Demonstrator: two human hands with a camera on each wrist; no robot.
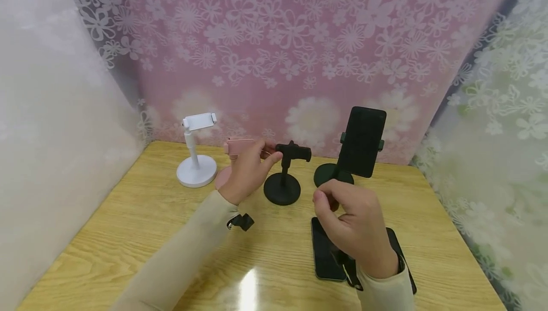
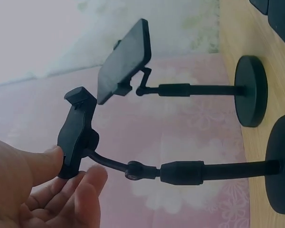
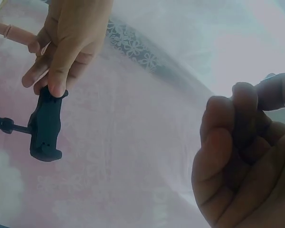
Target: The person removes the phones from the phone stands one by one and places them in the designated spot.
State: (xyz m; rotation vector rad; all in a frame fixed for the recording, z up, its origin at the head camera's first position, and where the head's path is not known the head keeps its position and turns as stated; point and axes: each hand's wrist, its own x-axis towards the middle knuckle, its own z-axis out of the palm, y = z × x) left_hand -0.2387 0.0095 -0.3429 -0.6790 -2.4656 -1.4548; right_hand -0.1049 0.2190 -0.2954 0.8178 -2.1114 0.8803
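Note:
A black phone stand stands upright on its round base, with a bare clamp at its top. My left hand pinches one end of that clamp between thumb and fingers, as the left wrist view shows closely. My left hand partly hides a pink phone stand behind it. My right hand is raised above the table, fingers curled in and thumb near the index finger. No object shows within it in the right wrist view. Nearest beyond it is a dark green phone stand, whose clamp holds a black phone.
A white phone stand with a bare clamp is at the back left. Dark phones lie flat on the wooden table, partly under my right hand and wrist. A pink flowered cloth hangs behind the row of stands.

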